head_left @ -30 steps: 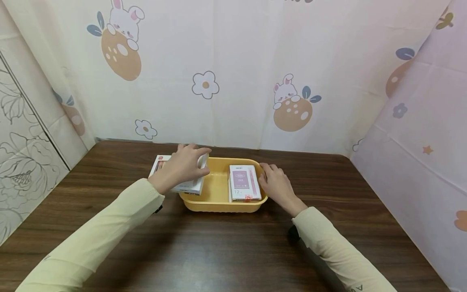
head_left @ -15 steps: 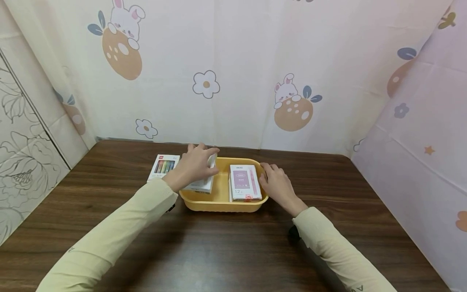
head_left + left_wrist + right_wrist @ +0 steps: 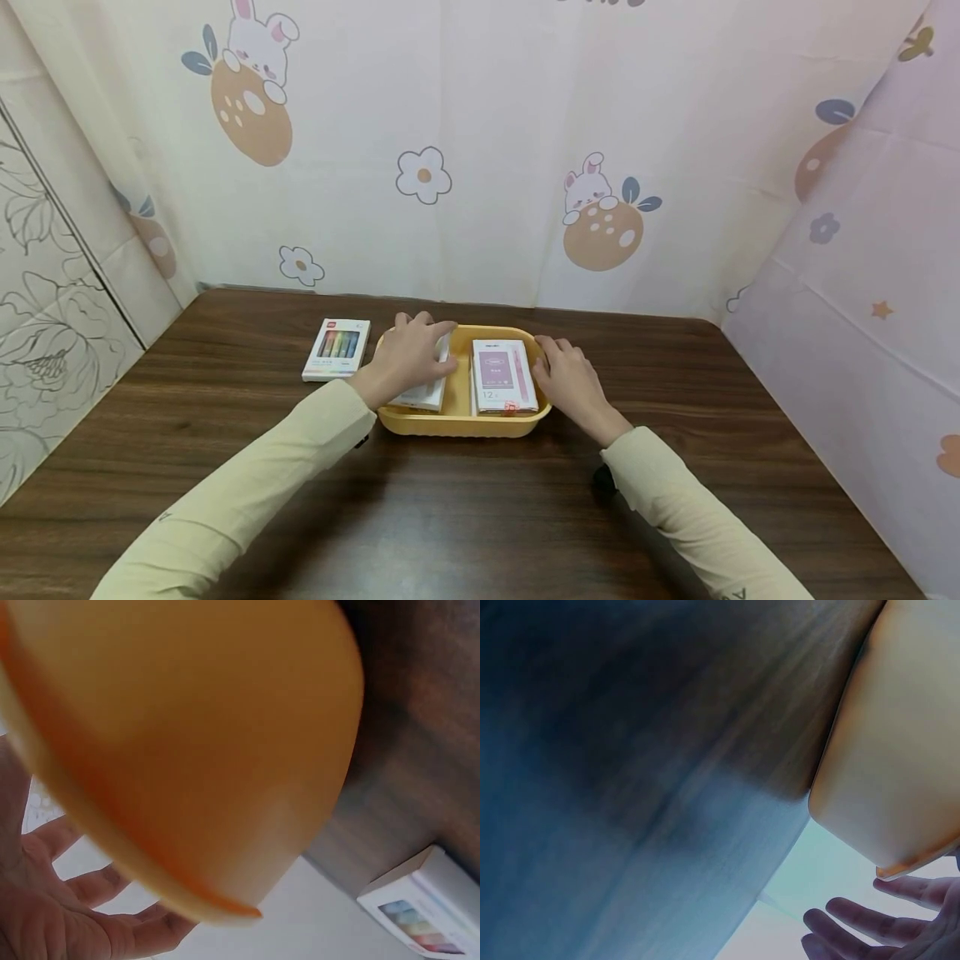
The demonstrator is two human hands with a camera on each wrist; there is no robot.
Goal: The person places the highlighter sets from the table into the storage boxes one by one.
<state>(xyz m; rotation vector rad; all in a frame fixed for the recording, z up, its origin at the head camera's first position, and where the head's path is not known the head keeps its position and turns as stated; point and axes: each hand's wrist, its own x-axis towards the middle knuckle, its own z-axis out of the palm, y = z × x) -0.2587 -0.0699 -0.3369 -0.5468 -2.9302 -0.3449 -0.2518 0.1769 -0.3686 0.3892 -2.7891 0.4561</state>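
Observation:
In the head view, my left hand (image 3: 408, 354) reaches over the left end of a yellow plastic basket (image 3: 457, 427). Its thumb and fingers span a white box (image 3: 422, 395) that lies low inside the basket, mostly covered by the hand. A white-and-purple box marked 12 (image 3: 501, 375) fills the basket's right side. My right hand (image 3: 570, 383) rests at the basket's right rim, fingertips on the edge. From the right wrist view, the fingers (image 3: 870, 922) extend loosely, one touching under the rim. The left wrist view is mostly filled by the basket's outer wall (image 3: 210, 735).
A white box with a row of coloured sticks pictured on it (image 3: 337, 349) lies on the dark wooden table (image 3: 480, 517), left of the basket. Behind the table hangs a curtain (image 3: 495, 100) printed with rabbits and flowers.
The left hand has carried the white box rightward and down into the basket's left side, uncovering the box with coloured sticks on the table. The right hand has stayed at the rim.

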